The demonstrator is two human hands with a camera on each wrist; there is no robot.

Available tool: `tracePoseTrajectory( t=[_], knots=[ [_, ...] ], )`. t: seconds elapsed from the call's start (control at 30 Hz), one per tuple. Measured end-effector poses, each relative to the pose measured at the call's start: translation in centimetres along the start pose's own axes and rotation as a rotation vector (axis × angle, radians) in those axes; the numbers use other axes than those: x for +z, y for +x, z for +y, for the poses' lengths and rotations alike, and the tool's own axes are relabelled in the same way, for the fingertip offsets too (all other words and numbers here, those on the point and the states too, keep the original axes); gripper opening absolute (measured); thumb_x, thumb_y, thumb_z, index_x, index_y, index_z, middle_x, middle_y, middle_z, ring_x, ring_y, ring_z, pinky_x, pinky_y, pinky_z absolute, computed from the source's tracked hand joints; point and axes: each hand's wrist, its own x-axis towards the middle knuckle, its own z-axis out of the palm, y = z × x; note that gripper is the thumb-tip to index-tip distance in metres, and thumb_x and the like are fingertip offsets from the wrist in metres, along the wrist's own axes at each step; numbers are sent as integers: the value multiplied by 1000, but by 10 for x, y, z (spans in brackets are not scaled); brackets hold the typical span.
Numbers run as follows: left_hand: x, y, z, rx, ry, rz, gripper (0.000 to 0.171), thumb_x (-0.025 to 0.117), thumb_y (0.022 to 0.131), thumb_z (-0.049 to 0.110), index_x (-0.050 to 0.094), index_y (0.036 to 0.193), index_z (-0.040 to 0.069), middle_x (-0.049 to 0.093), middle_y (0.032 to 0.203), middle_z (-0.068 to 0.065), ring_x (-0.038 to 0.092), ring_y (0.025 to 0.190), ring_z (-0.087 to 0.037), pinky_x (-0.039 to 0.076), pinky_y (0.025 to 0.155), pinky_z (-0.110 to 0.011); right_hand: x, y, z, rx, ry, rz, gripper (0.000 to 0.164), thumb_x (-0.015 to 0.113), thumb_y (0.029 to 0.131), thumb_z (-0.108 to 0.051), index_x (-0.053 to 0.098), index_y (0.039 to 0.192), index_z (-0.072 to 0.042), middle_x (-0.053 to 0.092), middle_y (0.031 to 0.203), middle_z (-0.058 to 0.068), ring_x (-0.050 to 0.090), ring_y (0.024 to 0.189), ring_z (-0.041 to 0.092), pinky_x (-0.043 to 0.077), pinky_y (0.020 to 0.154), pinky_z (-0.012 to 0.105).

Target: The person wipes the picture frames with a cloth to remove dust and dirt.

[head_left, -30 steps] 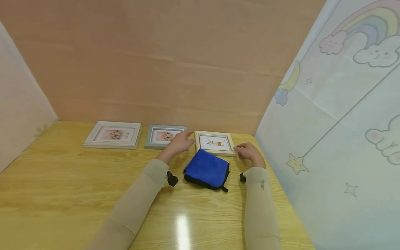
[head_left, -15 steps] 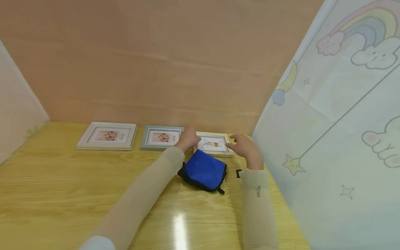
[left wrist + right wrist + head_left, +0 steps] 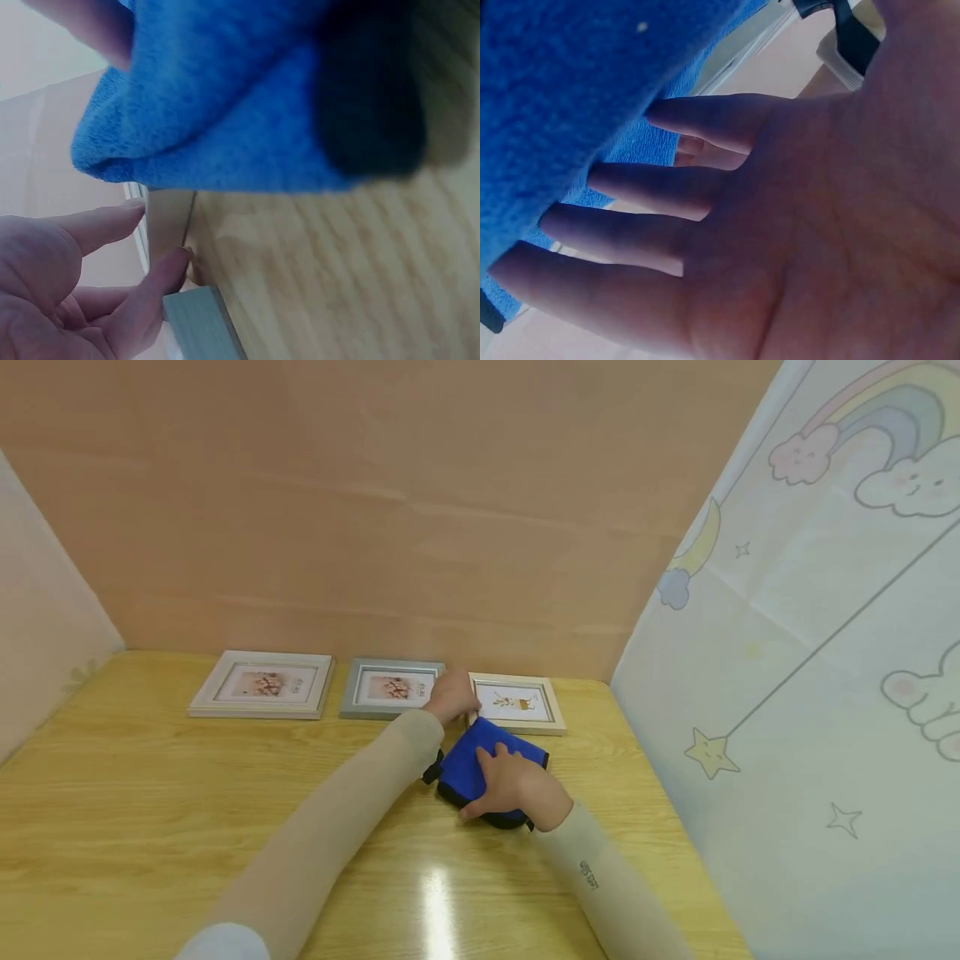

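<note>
My left hand point(image 3: 450, 695) pinches the left edge of the cream picture frame point(image 3: 557, 714), which lies flat at the right of the row. In the left wrist view, thumb and fingers stand on either side of that frame's edge point(image 3: 169, 217). A folded blue cloth point(image 3: 463, 768) with black trim lies just in front of the frame and covers a bit of its near left corner. On top of the cloth is my right hand point(image 3: 517, 785), fingers spread. The right wrist view shows its nearly straight fingers point(image 3: 645, 191) with their tips against the cloth point(image 3: 577, 67).
Left of my left hand lies a grey-blue picture frame point(image 3: 349, 693), and farther left a white one point(image 3: 206, 693). All rest on the wooden table point(image 3: 187, 802). A tan backdrop point(image 3: 390, 527) rises behind, and a printed white sheet point(image 3: 787, 693) stands at the right.
My right hand has left the cream frame's right side and come down onto the cloth. My left hand has moved right and taken hold of the frame's left edge.
</note>
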Motion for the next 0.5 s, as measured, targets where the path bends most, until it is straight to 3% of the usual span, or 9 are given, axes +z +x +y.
tracePoseTrajectory(
  t=[0.07,0.2,0.37,0.43,0.5],
  knots=[
    [2,-5,2,15,30,43,19,84,93,17,76,85,2,75,82,-11,68,69,-24,58,63,-34,3,1,-2,5,-16,-2,115,88,84,-61,33,171,-10,35,174,26,41,159,51,41,128,64],
    [3,-13,8,16,54,61,18,81,97,18,79,91,1,81,97,-15,77,86,-29,65,79,-39,8,4,-3,9,-45,21,111,92,84,-48,35,170,-8,41,169,28,52,150,51,50,121,59],
    [32,31,-16,49,59,74,23,79,94,18,72,74,10,77,88,-10,72,77,-27,62,70,-38,14,12,-3,-18,-134,111,87,90,90,-22,46,164,-7,53,157,30,70,125,46,64,99,52],
    [34,38,-19,61,71,84,24,77,93,17,69,71,11,75,85,-8,70,75,-25,60,68,-37,14,15,-3,-37,-172,174,71,84,94,-10,53,158,-7,60,150,29,74,115,44,66,91,50],
    [29,32,-16,59,70,86,20,74,92,15,71,74,10,76,87,-10,71,77,-27,62,71,-39,14,18,0,-71,-190,234,58,79,95,0,61,150,-8,68,140,28,75,111,44,66,89,50]
  ],
)
